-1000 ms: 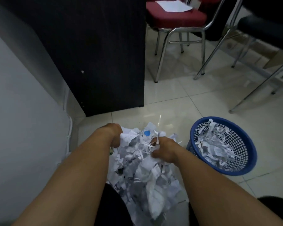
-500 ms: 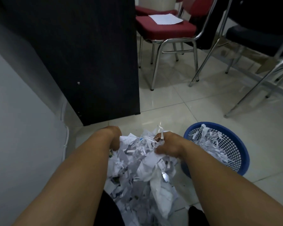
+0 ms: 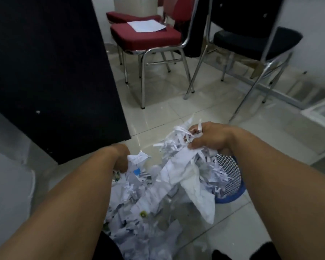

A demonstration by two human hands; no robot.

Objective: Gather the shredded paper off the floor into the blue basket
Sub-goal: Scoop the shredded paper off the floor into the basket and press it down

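Note:
A heap of white shredded paper (image 3: 139, 218) lies on the tiled floor between my forearms. My right hand (image 3: 208, 136) grips a raised bunch of shreds and crumpled sheets (image 3: 184, 166) that hangs over the near-left rim of the blue mesh basket (image 3: 231, 177). The basket holds more shreds and is partly hidden by that bunch and my right arm. My left hand (image 3: 121, 158) clutches paper at the left side of the heap, fingers curled under and mostly hidden.
A dark wooden panel (image 3: 54, 81) stands close at the left, against a pale wall. A red chrome-legged chair (image 3: 148, 38) with a white sheet on its seat and a black chair (image 3: 255, 40) stand behind. Bare tiles lie right of the basket.
My right hand has lifted its bunch of paper up and rightward over the basket. The left hand stays at the heap's left side. The view has tilted up.

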